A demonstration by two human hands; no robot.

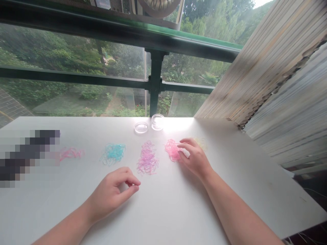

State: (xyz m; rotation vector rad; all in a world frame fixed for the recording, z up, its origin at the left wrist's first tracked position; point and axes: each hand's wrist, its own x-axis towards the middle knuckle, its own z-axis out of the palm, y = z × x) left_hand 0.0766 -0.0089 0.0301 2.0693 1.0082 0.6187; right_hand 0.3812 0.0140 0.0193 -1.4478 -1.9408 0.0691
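Observation:
My right hand [195, 158] reaches the right edge of a pile of bright pink rubber bands [172, 150], its thumb and fingers curved but parted. Partly covered by that hand, a pale yellow pile [201, 143] lies just behind it. My left hand [116, 190] rests over the near part of the table, thumb and forefinger tips pressed together; anything between them is too small to make out. Ahead of it are a purple pile of bands [148, 160] and a light blue pile [113, 153]. Further left lies a looser pink pile [70, 153].
Two clear round dishes [141, 128] [157, 122] stand at the back of the white table [158, 214], by the window's green frame [154, 81]. A pleated curtain [255, 68] hangs at the right. A dark blurred patch [28, 154] covers the left side.

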